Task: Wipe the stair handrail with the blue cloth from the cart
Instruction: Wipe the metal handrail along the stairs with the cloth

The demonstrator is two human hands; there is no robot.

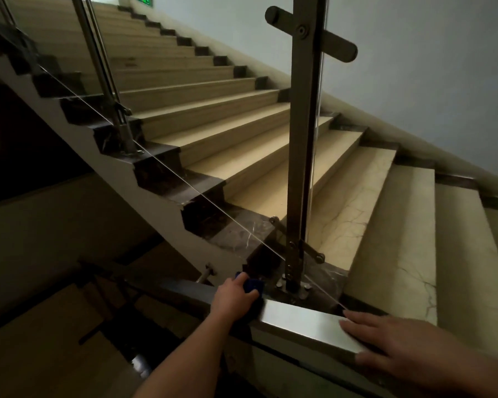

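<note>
A flat steel handrail (pixel 302 320) runs across the bottom of the head view, from lower left to lower right. My left hand (pixel 235 293) presses a blue cloth (pixel 253 285) onto the rail's top; only a small part of the cloth shows past my fingers. Further right, my right hand (pixel 400 346) lies flat and open on the rail, fingers spread, holding nothing.
A steel post (pixel 302 139) with a cross bracket rises just behind the rail. Beige steps (pixel 270 156) with dark edging climb to the upper left behind a glass panel. A second post (pixel 104 79) stands higher up. A dark stairwell (pixel 69 326) drops away at lower left. A pale wall (pixel 414 67) is on the right.
</note>
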